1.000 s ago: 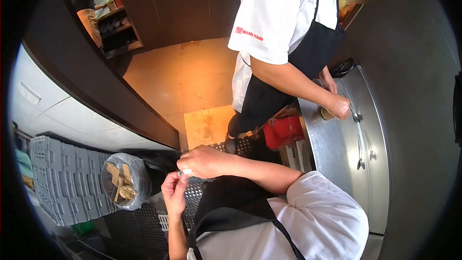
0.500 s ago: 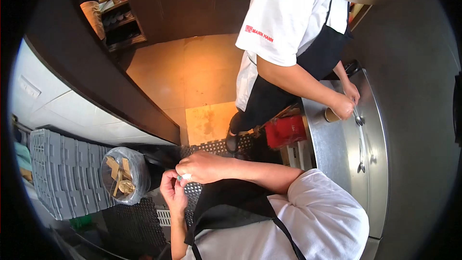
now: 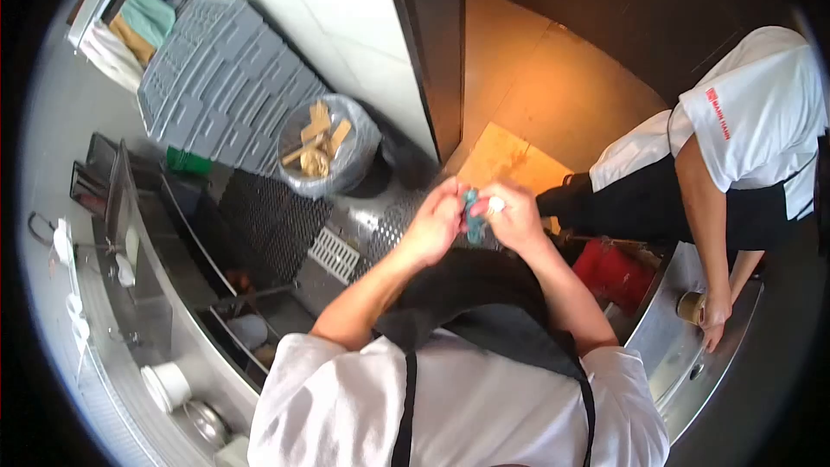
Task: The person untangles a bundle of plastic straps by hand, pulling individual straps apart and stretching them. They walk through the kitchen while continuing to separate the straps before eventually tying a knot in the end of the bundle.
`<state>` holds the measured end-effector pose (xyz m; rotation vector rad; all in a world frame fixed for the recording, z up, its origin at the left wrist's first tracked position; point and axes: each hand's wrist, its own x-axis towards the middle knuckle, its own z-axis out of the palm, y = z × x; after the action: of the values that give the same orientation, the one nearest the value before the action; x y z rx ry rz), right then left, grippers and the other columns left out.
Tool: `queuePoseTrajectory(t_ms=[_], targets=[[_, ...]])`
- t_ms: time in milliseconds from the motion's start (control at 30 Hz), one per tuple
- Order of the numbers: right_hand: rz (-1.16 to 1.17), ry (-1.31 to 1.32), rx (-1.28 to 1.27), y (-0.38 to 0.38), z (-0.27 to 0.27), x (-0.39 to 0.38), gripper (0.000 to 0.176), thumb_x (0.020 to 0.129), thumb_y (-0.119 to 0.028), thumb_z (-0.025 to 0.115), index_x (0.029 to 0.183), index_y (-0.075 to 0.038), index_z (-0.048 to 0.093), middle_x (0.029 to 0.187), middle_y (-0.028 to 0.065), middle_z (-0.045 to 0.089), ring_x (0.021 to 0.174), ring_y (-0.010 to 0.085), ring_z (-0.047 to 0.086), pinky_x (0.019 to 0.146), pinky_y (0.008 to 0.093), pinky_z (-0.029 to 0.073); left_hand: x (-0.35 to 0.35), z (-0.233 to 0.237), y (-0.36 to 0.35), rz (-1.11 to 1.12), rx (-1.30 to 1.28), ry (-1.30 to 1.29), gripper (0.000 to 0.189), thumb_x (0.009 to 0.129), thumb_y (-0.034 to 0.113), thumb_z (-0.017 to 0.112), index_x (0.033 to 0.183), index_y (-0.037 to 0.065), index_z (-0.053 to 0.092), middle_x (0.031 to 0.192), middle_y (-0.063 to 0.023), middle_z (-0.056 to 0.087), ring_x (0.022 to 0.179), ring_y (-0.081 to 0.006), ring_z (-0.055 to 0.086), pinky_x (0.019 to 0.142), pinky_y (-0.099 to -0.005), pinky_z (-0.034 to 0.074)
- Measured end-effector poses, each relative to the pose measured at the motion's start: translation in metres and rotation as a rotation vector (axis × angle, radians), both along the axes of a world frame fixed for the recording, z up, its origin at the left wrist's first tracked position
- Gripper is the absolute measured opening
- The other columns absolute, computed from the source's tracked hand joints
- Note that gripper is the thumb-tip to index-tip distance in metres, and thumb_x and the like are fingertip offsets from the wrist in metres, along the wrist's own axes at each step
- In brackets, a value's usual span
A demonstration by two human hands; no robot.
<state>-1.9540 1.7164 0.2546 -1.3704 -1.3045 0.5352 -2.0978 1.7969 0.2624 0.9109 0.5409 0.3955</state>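
Observation:
In front of my black apron [image 3: 475, 285], my two hands meet at chest height. My left hand [image 3: 435, 227] has its fingers curled and closed on a small, soft-looking teal item [image 3: 473, 214]. My right hand [image 3: 517, 218] pinches the same item from the other side. A small white piece [image 3: 495, 204] shows at the fingers of my right hand; I cannot tell what it is. Beyond the hands stands a bin lined with clear plastic [image 3: 346, 164], with cardboard scraps [image 3: 316, 134] in it.
Grey stacked crates [image 3: 233, 78] stand beside the bin. At right, a co-worker [image 3: 718, 173] bends over a steel counter [image 3: 666, 329], hands near a brown cup [image 3: 690, 306]. A red container [image 3: 614, 272] sits below. Left is a steel sink counter [image 3: 186, 311] with a white tub [image 3: 166, 387].
My view has swung left, bringing the sink counter in. Both hands remain together, with more of the teal item showing between them. The co-worker leans lower over the counter.

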Motion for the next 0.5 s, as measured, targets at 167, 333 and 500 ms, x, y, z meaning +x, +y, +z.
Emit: queuePoseTrajectory(t_ms=[167, 333, 500], targets=[[-0.122, -0.354, 0.239, -0.002, 0.008, 0.000, 0.017, 0.068, 0.003, 0.070, 0.081, -0.004, 0.061, 0.066, 0.0090, 0.054, 0.055, 0.0269, 0.056, 0.051, 0.0345, 0.044, -0.002, 0.002, 0.006, -0.190, -0.592, -0.246, 0.017, 0.086, 0.019, 0.049, 0.099, 0.009, 0.053, 0.091, -0.0023, 0.056, 0.083, -0.0166, 0.055, 0.076, -0.0325, 0.046], [-0.115, -0.227, 0.221, -0.007, -0.010, 0.000, 0.019, 0.070, 0.001, 0.073, 0.086, -0.003, 0.063, 0.067, 0.0091, 0.056, 0.057, 0.0258, 0.059, 0.051, 0.0335, 0.045, -0.006, -0.004, -0.002, -0.071, -0.033, -0.003, 0.015, 0.093, 0.018, 0.045, 0.098, 0.006, 0.054, 0.085, -0.0004, 0.056, 0.075, -0.0152, 0.055, 0.065, -0.0283, 0.044], [-0.073, -0.290, 0.137, -0.011, 0.045, 0.002, 0.023, 0.078, -0.004, 0.070, 0.100, -0.005, 0.067, 0.078, 0.0093, 0.062, 0.067, 0.0259, 0.065, 0.057, 0.0337, 0.050, -0.008, 0.033, 0.000, 0.046, 0.908, 0.355, 0.015, 0.087, 0.011, 0.052, 0.093, -0.002, 0.051, 0.080, -0.0199, 0.058, 0.074, -0.0304, 0.061, 0.067, -0.0399, 0.048]])
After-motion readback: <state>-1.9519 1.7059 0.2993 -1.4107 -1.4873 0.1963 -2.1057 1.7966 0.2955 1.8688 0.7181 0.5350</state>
